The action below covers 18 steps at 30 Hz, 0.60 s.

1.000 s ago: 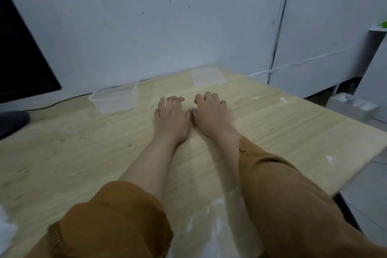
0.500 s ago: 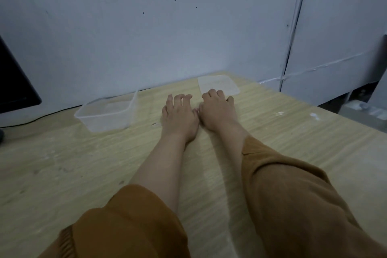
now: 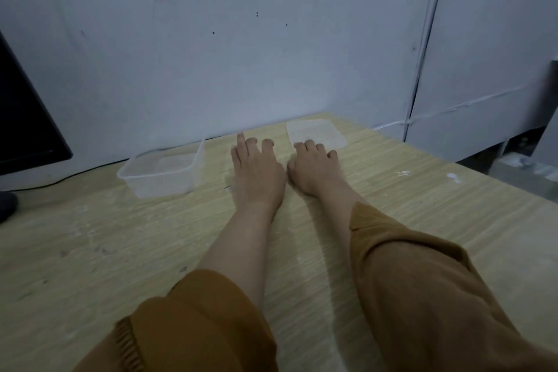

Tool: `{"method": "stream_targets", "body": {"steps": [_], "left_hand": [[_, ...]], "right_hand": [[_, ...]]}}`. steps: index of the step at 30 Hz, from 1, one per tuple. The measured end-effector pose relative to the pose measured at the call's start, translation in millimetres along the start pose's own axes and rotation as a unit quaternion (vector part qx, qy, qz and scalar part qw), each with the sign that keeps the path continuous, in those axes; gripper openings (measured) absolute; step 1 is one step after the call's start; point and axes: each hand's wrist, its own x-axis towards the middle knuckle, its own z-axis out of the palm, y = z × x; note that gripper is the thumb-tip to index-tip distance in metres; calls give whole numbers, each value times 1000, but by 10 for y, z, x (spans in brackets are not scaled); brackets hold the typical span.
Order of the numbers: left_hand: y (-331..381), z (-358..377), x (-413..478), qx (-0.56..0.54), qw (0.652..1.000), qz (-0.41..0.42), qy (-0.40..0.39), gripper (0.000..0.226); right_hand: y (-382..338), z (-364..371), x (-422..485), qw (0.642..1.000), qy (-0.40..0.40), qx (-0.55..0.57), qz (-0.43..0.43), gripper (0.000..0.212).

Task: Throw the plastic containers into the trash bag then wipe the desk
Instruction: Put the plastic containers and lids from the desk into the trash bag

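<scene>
A clear plastic container (image 3: 164, 174) stands open-topped on the wooden desk (image 3: 105, 244), near the wall at the left. A flat clear plastic lid (image 3: 315, 131) lies at the desk's far edge. My left hand (image 3: 256, 172) rests palm down between the two, fingers spread, holding nothing. My right hand (image 3: 315, 170) lies beside it, its fingertips at the lid's near edge, empty. White smears and specks mark the desk top. No trash bag is in view.
A black monitor (image 3: 27, 118) stands at the far left with a dark base (image 3: 6, 205) and a cable along the wall. White wall panels close off the back. The desk's right edge (image 3: 513, 190) drops toward a pale box (image 3: 525, 166) on the floor.
Both hands slid forward toward the wall and spread slightly apart; the right fingertips now reach the lid. The camera view moved closer and tilted up.
</scene>
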Motion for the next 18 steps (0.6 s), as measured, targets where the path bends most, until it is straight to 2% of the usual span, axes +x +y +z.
{"method": "stream_targets", "body": {"steps": [3,6,10,12,14,18], "left_hand": [[-14,21,11,4,1000,-8,-8,48],[-16,4,12,23,1000,-18,11,46],[-36,-90,-18,17,986,-73,150,41],[-46,-138,-52,-8,976,-122,181,41],[-80,-166,-85,-25,972,-166,165,44],[-266,-187,-136,2,973,-222,61,53]], "right_hand": [[-22,11,-6,998,60,-21,-25,42],[-29,5,14,995,88,-45,-25,37],[-30,0,-14,990,113,-79,9,33],[-28,-6,-34,989,117,-92,6,34],[-32,-13,-60,988,118,-101,-2,35],[-34,-17,-128,988,117,-100,-13,35]]}}
